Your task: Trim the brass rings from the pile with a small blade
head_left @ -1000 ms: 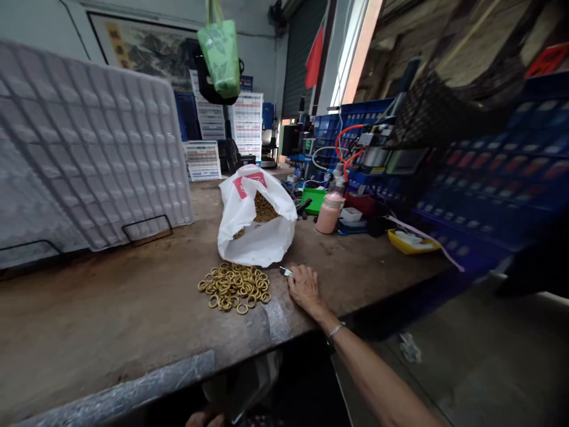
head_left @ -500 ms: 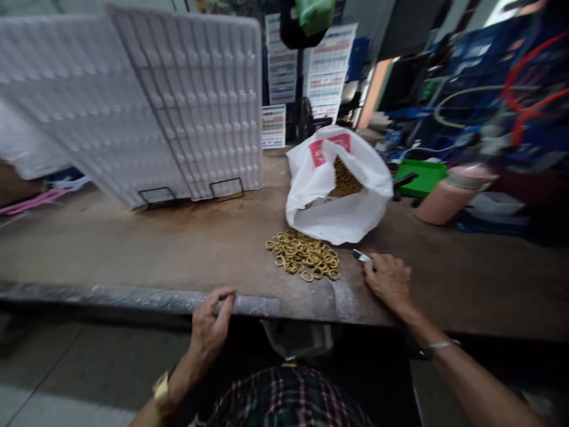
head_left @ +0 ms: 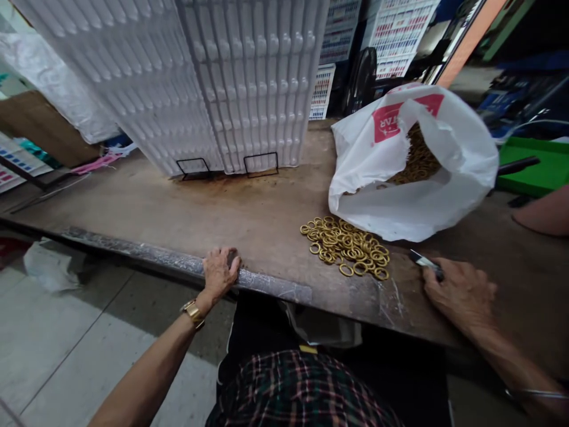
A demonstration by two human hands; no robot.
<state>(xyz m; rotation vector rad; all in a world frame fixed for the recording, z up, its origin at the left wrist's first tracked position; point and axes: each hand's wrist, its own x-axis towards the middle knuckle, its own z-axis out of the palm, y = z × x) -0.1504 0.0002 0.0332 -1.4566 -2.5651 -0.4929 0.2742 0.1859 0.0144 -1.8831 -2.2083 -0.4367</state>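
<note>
R grip [head_left: 462, 292] w/ knife [head_left: 425, 261], nr ring pile [head_left: 349, 244].

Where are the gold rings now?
In the head view, the gold rings lie on the table, right of centre, just in front of the white bag, left of the right hand.

The white bag [head_left: 400, 213] partly hides what look like rings [head_left: 421, 155] inside.
</note>
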